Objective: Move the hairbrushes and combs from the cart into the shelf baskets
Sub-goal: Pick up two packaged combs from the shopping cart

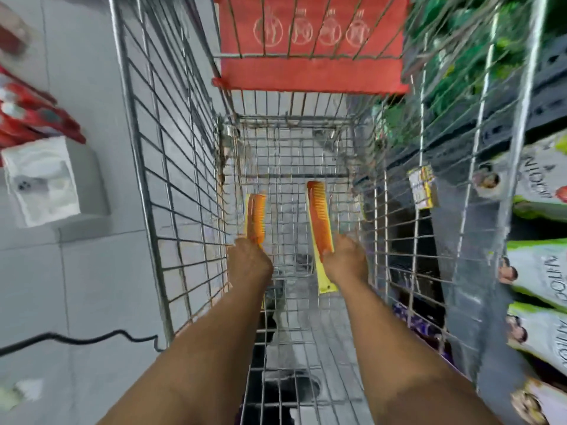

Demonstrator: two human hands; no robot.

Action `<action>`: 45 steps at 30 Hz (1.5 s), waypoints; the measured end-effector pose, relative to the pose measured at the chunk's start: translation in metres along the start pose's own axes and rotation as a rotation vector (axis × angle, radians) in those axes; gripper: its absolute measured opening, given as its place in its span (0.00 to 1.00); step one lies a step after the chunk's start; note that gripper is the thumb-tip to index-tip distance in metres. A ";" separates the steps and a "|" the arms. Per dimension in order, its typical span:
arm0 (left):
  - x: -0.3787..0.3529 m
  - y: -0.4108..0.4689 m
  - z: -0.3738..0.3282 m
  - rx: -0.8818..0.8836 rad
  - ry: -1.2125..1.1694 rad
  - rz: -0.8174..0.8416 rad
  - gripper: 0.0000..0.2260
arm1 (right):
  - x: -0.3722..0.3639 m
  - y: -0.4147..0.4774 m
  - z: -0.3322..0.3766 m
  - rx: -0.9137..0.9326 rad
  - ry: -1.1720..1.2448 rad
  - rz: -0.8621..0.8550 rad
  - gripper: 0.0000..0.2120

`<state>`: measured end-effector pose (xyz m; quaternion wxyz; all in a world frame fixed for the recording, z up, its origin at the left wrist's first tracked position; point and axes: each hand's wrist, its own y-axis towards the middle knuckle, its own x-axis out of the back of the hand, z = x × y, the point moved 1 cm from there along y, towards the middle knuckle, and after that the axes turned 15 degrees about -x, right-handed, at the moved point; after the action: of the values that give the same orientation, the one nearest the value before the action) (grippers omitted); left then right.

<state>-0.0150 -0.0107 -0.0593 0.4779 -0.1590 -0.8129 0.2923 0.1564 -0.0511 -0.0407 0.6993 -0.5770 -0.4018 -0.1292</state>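
Both my arms reach down into a wire shopping cart (pixel 171 179). My left hand (pixel 249 261) is closed around an orange comb on a yellow card (pixel 257 217), which points away from me. My right hand (pixel 345 258) grips a longer orange comb on a yellow backing card (pixel 320 222); the card's lower end sticks out below the hand. Both combs are held a little above the cart's wire floor (pixel 291 167). No other combs or brushes show in the cart. The shelf baskets are not in view.
A red plastic flap (pixel 310 72) closes the cart's far end. Shelves with green-and-white packets (pixel 540 271) stand close on the right. On the tiled floor to the left lie a white box (pixel 43 179), red packets (pixel 33 115) and a black cable (pixel 76 338).
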 end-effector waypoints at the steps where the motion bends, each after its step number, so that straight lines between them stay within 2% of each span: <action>1: -0.003 0.000 0.002 -0.003 0.027 -0.009 0.12 | -0.003 0.004 0.000 -0.013 0.008 -0.007 0.12; 8: -0.011 -0.002 -0.002 0.051 -0.002 -0.072 0.12 | -0.015 0.012 0.002 -0.097 0.037 -0.044 0.19; 13: -0.005 -0.003 -0.006 0.130 -0.131 -0.094 0.17 | -0.016 0.010 0.008 -0.136 0.008 -0.049 0.17; 19: -0.002 -0.007 -0.005 0.125 -0.146 -0.064 0.15 | -0.016 0.012 0.017 -0.231 -0.042 -0.054 0.17; 23: 0.000 -0.007 -0.007 0.145 -0.241 -0.074 0.13 | -0.014 0.013 0.016 -0.228 -0.014 0.001 0.11; 27: 0.004 -0.014 -0.012 0.182 -0.406 -0.117 0.03 | -0.002 0.007 0.011 -0.208 0.124 0.053 0.07; 31: 0.011 -0.022 -0.019 0.173 -0.626 -0.105 0.06 | 0.024 -0.007 0.009 -0.169 0.255 0.073 0.08; 34: 0.019 -0.026 -0.026 0.147 -0.741 -0.104 0.14 | 0.046 -0.024 0.012 -0.136 0.414 0.075 0.10; 36: 0.036 -0.035 -0.039 0.109 -0.830 -0.097 0.09 | 0.060 -0.039 0.012 -0.111 0.503 0.063 0.16; 39: 0.062 -0.049 -0.059 0.035 -0.933 -0.068 0.03 | 0.083 -0.063 0.012 -0.097 0.616 0.095 0.19; 43: 0.094 -0.073 -0.079 -0.055 -1.024 -0.039 0.06 | 0.117 -0.101 0.007 -0.022 0.725 0.116 0.14; 45: 0.107 -0.084 -0.087 -0.106 -1.030 -0.029 0.09 | 0.127 -0.115 0.003 0.002 0.764 0.114 0.14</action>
<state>0.0102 0.0098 0.0991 0.0108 -0.0074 -0.9586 0.2844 0.1632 -0.0464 0.1307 0.8051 -0.5080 -0.0799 -0.2955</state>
